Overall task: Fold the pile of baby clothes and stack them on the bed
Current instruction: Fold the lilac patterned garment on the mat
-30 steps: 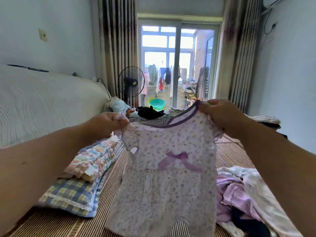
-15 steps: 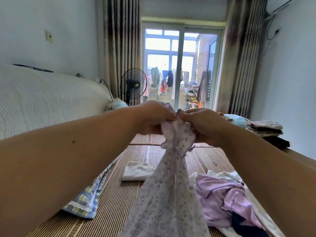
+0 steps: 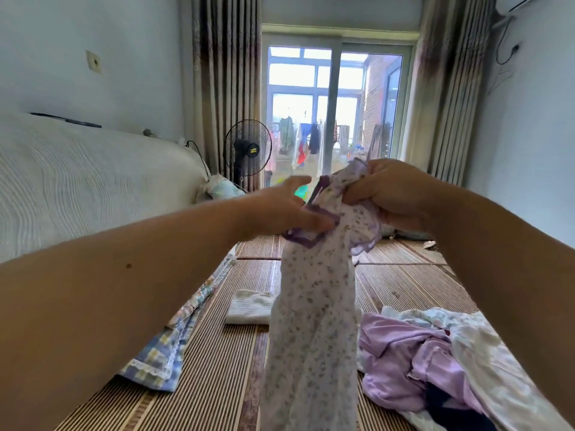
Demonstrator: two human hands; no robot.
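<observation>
Dress now mainly in right hand

Daylight reaches you from the glass door straight ahead — its panes blow out to near white. The room is softly, evenly lit, your forearms shaded on the near side. Your left hand and the floral garment are motion-blurred, and the wide lens bows the curtains at the edges.

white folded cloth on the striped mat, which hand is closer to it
Left. The left hand is above the white folded cloth; the right hand is farther right, gripping the purple-flowered white garment.
</observation>
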